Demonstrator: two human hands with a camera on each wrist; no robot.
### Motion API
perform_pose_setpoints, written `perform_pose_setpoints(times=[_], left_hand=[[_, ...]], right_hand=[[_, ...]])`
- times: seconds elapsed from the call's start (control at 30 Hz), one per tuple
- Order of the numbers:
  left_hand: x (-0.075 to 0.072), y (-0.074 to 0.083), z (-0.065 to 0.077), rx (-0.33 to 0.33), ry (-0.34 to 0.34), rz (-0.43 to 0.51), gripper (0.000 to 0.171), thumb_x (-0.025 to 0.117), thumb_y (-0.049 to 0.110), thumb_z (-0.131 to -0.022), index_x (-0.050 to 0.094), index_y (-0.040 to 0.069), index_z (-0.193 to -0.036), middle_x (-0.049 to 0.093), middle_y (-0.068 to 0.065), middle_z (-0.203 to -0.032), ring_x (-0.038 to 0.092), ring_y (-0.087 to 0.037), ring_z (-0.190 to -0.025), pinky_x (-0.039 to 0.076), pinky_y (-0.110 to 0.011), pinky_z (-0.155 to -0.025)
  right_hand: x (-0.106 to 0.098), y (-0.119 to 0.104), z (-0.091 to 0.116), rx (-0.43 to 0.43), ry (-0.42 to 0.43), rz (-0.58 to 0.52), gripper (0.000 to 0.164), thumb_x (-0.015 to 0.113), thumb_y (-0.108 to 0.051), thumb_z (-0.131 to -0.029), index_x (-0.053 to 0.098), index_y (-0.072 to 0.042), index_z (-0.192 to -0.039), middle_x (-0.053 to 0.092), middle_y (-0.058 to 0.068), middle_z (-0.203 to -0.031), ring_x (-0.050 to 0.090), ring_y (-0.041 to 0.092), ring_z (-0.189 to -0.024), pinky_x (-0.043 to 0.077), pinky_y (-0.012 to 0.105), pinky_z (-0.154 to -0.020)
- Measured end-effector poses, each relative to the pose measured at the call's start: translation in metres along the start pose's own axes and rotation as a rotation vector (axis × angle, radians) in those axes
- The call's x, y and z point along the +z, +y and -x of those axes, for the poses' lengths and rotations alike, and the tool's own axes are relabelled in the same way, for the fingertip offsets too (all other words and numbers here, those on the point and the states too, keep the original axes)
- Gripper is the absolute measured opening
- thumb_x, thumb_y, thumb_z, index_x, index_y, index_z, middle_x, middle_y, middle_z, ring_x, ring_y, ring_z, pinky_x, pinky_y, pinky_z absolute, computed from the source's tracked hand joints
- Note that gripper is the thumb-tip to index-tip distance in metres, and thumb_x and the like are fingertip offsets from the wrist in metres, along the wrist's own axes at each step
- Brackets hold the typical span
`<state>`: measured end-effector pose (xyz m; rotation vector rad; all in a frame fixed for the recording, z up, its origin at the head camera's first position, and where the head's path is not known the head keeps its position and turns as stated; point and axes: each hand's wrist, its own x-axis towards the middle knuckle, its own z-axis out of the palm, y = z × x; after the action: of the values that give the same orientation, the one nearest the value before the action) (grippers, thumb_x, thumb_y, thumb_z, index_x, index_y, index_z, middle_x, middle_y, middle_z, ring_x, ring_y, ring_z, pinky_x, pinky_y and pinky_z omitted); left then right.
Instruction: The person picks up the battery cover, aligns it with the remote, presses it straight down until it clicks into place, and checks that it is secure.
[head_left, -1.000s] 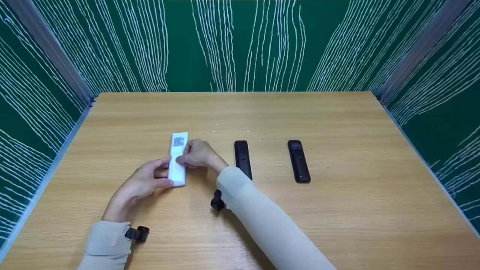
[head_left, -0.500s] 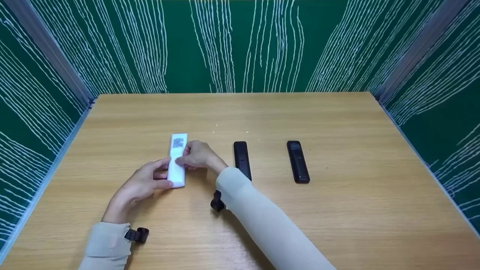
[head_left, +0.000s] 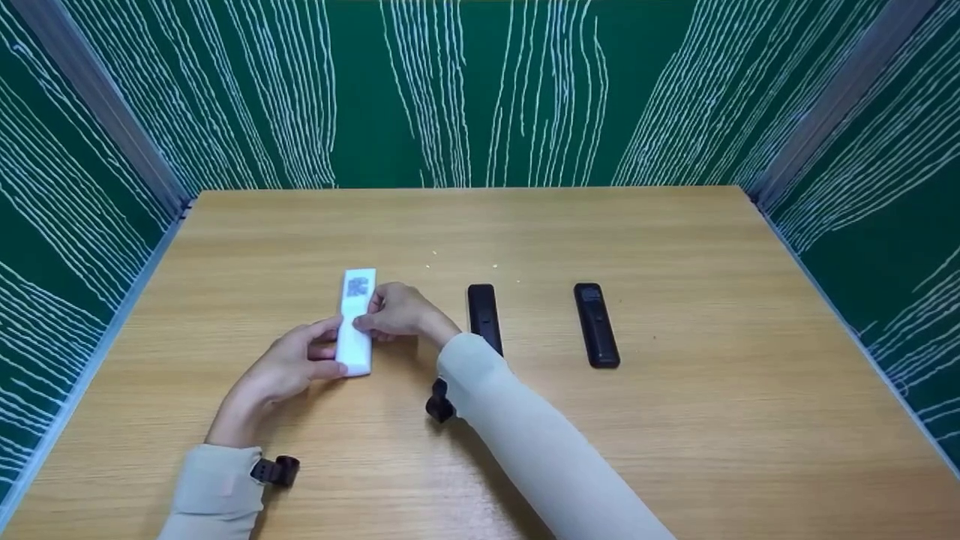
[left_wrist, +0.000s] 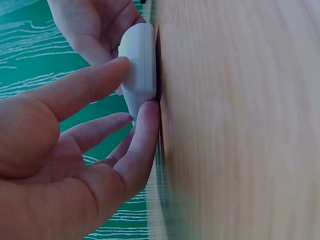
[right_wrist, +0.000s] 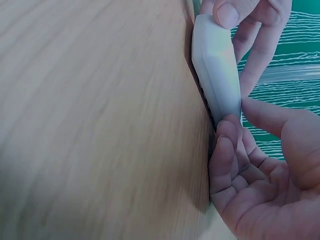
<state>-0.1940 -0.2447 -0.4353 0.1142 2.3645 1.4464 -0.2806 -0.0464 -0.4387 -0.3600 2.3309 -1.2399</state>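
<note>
A white remote control (head_left: 354, 330) with a grey printed patch near its far end lies on the wooden table, left of centre. My left hand (head_left: 289, 364) grips its near left part, thumb at the near end and fingers along the left edge. From the right, my right hand (head_left: 401, 309) pinches the middle, its thumb on the upper face and curled fingers at the right edge. Both wrist views show the white remote control (left_wrist: 137, 65) edge-on, close against the tabletop. In the right wrist view, small dark bumps show along the table-facing side of the remote control (right_wrist: 217, 70).
A black remote control (head_left: 484, 315) lies right of my right hand, its near end partly covered by the sleeve. Another black remote control (head_left: 598, 326) lies farther right. Small pale crumbs dot the table (head_left: 675, 435) behind. Green walls (head_left: 525, 90) with white lines enclose three sides.
</note>
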Motion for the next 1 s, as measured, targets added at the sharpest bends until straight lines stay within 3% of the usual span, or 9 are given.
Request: perform_pose_setpoints(times=[0.2, 0.4, 0.6, 1.0], left_hand=[[0.0012, -0.0013, 0.0008, 0.013, -0.004, -0.006, 0.081, 0.072, -0.004, -0.096, 0.027, -0.008, -0.163, 0.042, -0.033, -0.158, 0.053, -0.045, -0.136, 0.049, -0.049, -0.114], [0.0004, -0.0007, -0.0005, -0.007, -0.012, -0.009, 0.081, 0.071, -0.001, -0.098, 0.027, -0.004, -0.165, 0.041, -0.028, -0.161, 0.053, -0.042, -0.137, 0.049, -0.046, -0.114], [-0.0003, -0.0002, -0.0003, 0.003, -0.008, -0.013, 0.079, 0.071, -0.001, -0.098, 0.028, -0.005, -0.164, 0.043, -0.028, -0.16, 0.055, -0.041, -0.136, 0.052, -0.04, -0.109], [0.0001, 0.0002, -0.0023, 0.001, -0.011, -0.015, 0.079, 0.07, -0.002, -0.098, 0.027, -0.004, -0.165, 0.044, -0.028, -0.16, 0.056, -0.04, -0.136, 0.051, -0.043, -0.112]], right_hand=[[-0.0009, 0.0013, 0.0009, 0.01, -0.019, -0.019, 0.022, 0.078, -0.019, -0.098, 0.058, -0.013, -0.091, 0.07, 0.003, -0.083, 0.066, 0.015, -0.072, 0.057, 0.025, -0.066], [-0.0008, -0.0002, 0.0027, 0.027, -0.004, -0.01, 0.022, 0.08, -0.02, -0.097, 0.06, -0.013, -0.093, 0.066, 0.001, -0.083, 0.065, 0.014, -0.071, 0.056, 0.025, -0.066], [0.0009, -0.0003, 0.0028, -0.012, 0.008, 0.039, 0.025, 0.082, -0.02, -0.095, 0.059, -0.012, -0.091, 0.063, 0.0, -0.078, 0.063, 0.013, -0.067, 0.053, 0.023, -0.062], [0.0016, -0.0019, 0.0049, 0.007, -0.005, 0.078, 0.025, 0.084, -0.022, -0.093, 0.061, -0.013, -0.093, 0.062, 0.0, -0.083, 0.058, 0.012, -0.07, 0.048, 0.022, -0.062]])
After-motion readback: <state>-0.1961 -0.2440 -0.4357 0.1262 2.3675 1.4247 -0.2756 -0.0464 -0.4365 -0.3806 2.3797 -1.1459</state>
